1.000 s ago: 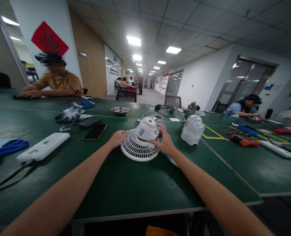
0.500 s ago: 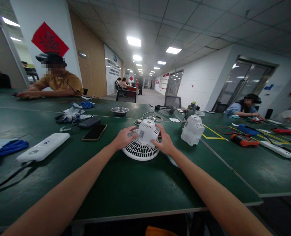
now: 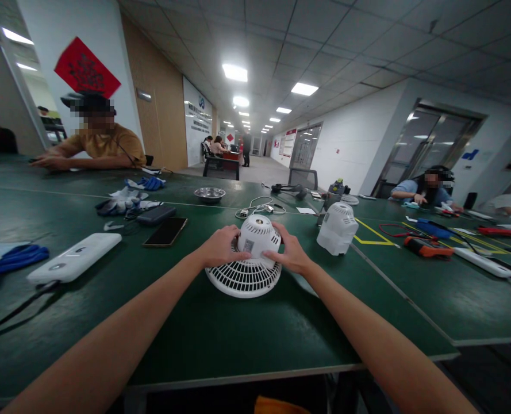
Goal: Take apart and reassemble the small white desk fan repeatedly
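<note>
Your left hand [image 3: 221, 247] and right hand [image 3: 290, 250] clasp the domed plastic fan head [image 3: 258, 234]; green surface [image 3: 246, 333]; lit corridor [image 3: 259, 164], 12 o'clock.

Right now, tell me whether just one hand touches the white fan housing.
No, the left hand and right hand both touch the white fan housing.

Fan hsg [image 3: 259, 236] looks smooth plas., bowl [image 3: 210, 200] shiny met., gloves [image 3: 126, 202] cloth.

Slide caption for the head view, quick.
Left hand and right hand clasp a white vented housing atop a round grille on a green table.
</note>
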